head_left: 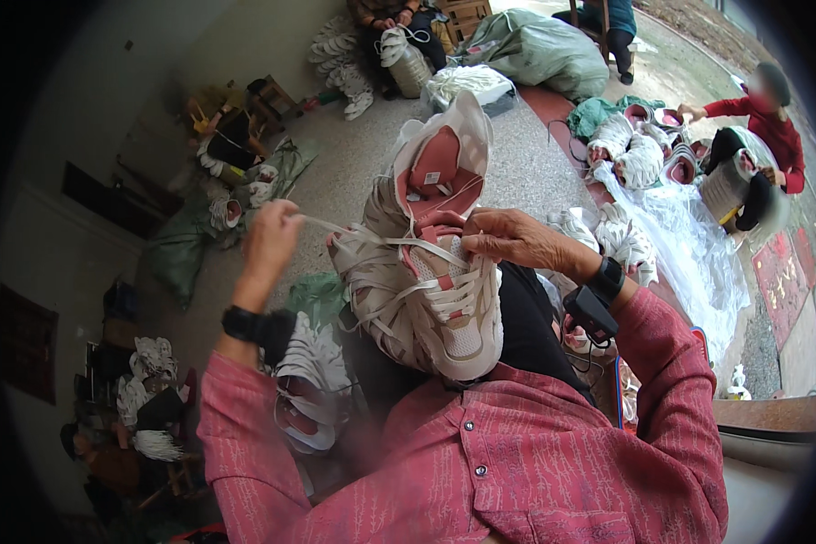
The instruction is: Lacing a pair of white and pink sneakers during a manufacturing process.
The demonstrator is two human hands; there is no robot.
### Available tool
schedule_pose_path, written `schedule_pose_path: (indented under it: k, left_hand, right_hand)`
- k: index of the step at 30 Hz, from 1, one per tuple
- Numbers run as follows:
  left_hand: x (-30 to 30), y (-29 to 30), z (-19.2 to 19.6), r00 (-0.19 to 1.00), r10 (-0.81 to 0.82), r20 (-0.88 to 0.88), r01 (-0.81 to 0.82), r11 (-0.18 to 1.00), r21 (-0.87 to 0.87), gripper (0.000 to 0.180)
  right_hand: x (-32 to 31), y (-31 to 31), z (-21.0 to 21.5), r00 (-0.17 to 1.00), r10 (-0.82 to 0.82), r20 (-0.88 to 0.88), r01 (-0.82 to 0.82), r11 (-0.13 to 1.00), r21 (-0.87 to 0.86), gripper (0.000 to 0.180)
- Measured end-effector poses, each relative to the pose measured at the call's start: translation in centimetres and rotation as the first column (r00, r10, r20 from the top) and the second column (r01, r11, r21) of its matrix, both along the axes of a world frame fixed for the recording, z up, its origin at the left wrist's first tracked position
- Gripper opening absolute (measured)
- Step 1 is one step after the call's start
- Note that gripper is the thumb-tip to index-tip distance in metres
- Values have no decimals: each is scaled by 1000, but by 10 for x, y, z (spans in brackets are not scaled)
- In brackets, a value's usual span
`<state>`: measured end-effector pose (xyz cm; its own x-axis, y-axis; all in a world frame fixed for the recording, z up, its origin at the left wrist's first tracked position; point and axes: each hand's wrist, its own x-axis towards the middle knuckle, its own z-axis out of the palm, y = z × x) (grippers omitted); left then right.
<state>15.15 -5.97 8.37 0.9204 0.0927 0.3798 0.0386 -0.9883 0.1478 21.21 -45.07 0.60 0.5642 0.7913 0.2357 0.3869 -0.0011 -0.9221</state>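
A beige and white sneaker (462, 313) with pink lining rests on my lap, its toe toward me and its opening away. Pinched in my left hand (275, 238), out to the left, is the end of a white shoelace (331, 225) drawn taut from the shoe's upper eyelets. My right hand (519, 239) closes on the sneaker's right eyelet edge near the tongue (442, 220); its fingertips are partly hidden. More beige shoes (376, 304) are bunched against the sneaker's left side, with loose laces across them.
White shoes (313, 385) are stacked by my left thigh. Shoe piles (639, 150) and clear plastic sheeting (689, 245) lie on the right. A green sack (539, 50) stands at the back. Other people sit nearby, one in a red top (780, 136) handling shoes.
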Motion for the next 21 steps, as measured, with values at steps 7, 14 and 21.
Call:
schedule_pose_path:
  k: [7, 14, 21]
  left_hand:
    - [-90, -107, -58, 749, -410, -521, -311, 477, -822, 37]
    - [-117, -134, -96, 891, -444, 96, -157, -498, -853, 54]
    - [-94, -146, -99, 833, -476, 281, -15, -527, -850, 60]
  right_hand:
    - [-28, 15, 31, 714, -20, 699, 298, 913, -278, 20]
    - [-18, 30, 23, 470, -73, 880, 152, 988, 1, 15]
    - [-19, 45, -5, 786, -261, 560, 337, 941, -36, 9]
